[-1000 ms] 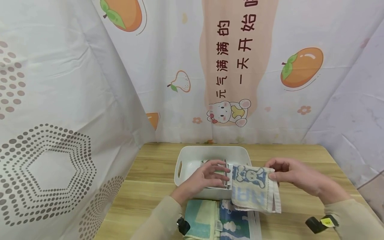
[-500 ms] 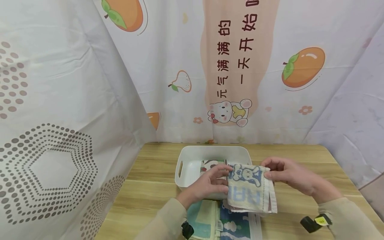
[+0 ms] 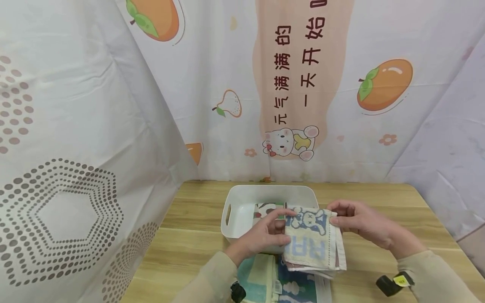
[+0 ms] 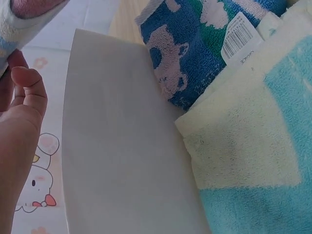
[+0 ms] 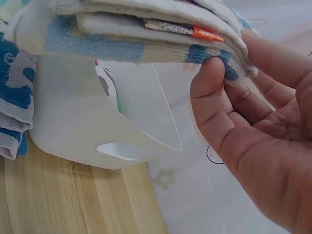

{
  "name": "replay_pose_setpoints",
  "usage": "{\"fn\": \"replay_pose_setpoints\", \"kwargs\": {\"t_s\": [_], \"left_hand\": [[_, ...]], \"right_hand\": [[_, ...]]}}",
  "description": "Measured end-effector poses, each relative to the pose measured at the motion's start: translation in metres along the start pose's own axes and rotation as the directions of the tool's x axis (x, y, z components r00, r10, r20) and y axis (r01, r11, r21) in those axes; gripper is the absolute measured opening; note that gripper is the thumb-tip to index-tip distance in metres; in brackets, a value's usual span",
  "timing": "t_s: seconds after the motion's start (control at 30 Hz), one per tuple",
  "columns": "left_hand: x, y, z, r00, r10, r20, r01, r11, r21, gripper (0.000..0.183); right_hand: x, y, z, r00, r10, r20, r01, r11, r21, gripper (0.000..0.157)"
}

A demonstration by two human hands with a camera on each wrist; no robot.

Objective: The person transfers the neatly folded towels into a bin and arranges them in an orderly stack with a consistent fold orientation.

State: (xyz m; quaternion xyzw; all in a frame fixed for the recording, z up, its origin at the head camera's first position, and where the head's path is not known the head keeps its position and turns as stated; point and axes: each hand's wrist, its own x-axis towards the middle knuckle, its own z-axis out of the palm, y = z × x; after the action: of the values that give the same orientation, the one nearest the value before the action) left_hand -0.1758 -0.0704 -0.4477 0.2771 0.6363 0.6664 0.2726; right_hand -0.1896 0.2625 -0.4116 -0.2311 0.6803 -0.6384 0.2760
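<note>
A folded cream towel [image 3: 305, 248] with a blue bear and blue letters hangs over the basket's front right corner, clear of the table. My right hand [image 3: 363, 221] pinches its upper right corner between thumb and fingers. At the left edge my left hand [image 3: 261, 235] holds it, thumb low and index finger along the top. The right wrist view shows the towel's stacked layers [image 5: 122, 44] and a small orange-tipped tag [image 5: 204, 33]. Behind the left hand is the white basket [image 3: 273, 188], with a patterned cloth [image 3: 265, 209] in green, white and red inside.
In front of the basket, a teal and cream towel [image 3: 257, 280] lies folded beside a blue and green one [image 3: 297, 290] with a white label [image 4: 240, 39]. They rest on a wood-grain table [image 3: 182, 235]. A printed curtain [image 3: 227, 147] hangs behind the table.
The bear towel has moved slightly left with my right hand. My left hand has shifted right, from open fingers over the basket to gripping the towel's left edge.
</note>
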Motion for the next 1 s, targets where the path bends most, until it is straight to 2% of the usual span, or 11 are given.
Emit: {"fn": "replay_pose_setpoints", "kwargs": {"t_s": [0.2, 0.43, 0.67, 0.87, 1.0], "left_hand": [[0.0, -0.002, 0.0, 0.999, 0.002, -0.054, -0.001, 1.0, 0.018, 0.054], [0.002, -0.003, 0.0, 0.992, 0.024, -0.127, -0.021, 0.999, 0.026, 0.055], [0.001, 0.004, -0.004, 0.984, 0.02, -0.179, -0.017, 1.0, 0.017, 0.057], [0.0, 0.007, -0.009, 0.974, 0.036, -0.221, -0.025, 0.998, 0.056, 0.055], [0.0, 0.007, -0.012, 0.969, 0.045, -0.244, -0.037, 0.999, 0.035, 0.057]], "right_hand": [[0.005, 0.001, 0.003, 0.998, 0.038, -0.042, -0.037, 0.999, 0.015, 0.028], [0.012, 0.004, 0.006, 0.995, 0.045, -0.091, -0.045, 0.999, 0.007, 0.033], [0.02, 0.007, 0.011, 0.986, 0.066, -0.151, -0.066, 0.998, 0.003, 0.043], [0.027, 0.01, 0.017, 0.983, 0.071, -0.169, -0.07, 0.997, 0.009, 0.05], [0.029, 0.011, 0.022, 0.981, 0.08, -0.177, -0.077, 0.997, 0.027, 0.059]]}}
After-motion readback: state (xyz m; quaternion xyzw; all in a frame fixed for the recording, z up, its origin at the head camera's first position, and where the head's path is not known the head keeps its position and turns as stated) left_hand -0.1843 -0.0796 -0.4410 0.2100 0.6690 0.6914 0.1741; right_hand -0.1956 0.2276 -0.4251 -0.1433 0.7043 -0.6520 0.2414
